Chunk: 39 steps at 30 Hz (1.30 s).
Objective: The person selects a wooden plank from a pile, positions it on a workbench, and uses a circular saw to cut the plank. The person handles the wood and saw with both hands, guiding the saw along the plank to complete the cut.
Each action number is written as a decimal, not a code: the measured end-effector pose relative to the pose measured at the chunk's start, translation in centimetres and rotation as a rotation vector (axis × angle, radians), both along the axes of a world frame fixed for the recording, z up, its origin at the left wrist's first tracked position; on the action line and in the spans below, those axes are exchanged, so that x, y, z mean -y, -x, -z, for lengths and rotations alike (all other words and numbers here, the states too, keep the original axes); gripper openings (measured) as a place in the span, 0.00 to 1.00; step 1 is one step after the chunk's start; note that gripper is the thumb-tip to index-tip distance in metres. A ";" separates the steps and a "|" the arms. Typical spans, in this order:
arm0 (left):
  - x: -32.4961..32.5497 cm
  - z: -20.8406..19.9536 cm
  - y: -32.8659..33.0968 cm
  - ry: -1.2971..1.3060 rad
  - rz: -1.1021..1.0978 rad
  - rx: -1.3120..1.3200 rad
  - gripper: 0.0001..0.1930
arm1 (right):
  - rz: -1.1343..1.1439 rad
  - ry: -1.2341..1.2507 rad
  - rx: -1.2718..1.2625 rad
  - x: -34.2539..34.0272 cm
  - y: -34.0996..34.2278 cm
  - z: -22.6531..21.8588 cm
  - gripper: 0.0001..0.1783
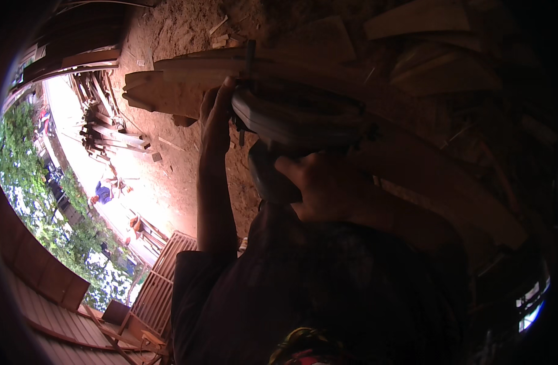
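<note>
A bulky grey handheld power tool (291, 118) is in front of my chest; the dim light hides its exact kind. My left hand (217, 109) is at its left end, thumb up along the edge and fingers closed about it. From the right, my right hand (315, 176) closes on the tool's near, rounded grey part, with the thumb laid over it. Beyond the tool, and partly covered by it, lies a thick wooden board (175, 88) with a notched left end. An upright dark bar (250, 58) stands by the tool's far left corner.
Flat wood pieces (419, 18) lie in shadow at the far right. Dirt ground (175, 30) with scraps surrounds the board. A heap of wood offcuts (108, 131) is at the left, near a person in blue (102, 191). A slatted wooden frame (163, 274) stands at lower left.
</note>
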<state>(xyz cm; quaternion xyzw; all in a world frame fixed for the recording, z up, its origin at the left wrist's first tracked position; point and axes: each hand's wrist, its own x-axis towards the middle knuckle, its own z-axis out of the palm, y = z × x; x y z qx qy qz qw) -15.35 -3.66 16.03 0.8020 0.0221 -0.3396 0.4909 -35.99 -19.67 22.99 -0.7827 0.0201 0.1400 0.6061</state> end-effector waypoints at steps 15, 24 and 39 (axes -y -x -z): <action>-0.5 0.4 -0.9 0.003 0.002 0.014 0.36 | -0.021 0.015 -0.012 -0.2 -0.7 -0.1 0.20; -0.5 0.2 -1.0 0.019 -0.007 -0.003 0.34 | -0.033 0.032 -0.009 -0.3 -0.9 -0.2 0.21; -1.2 0.5 -1.6 0.034 0.011 -0.002 0.33 | -0.030 0.026 0.009 -0.5 -1.4 0.0 0.22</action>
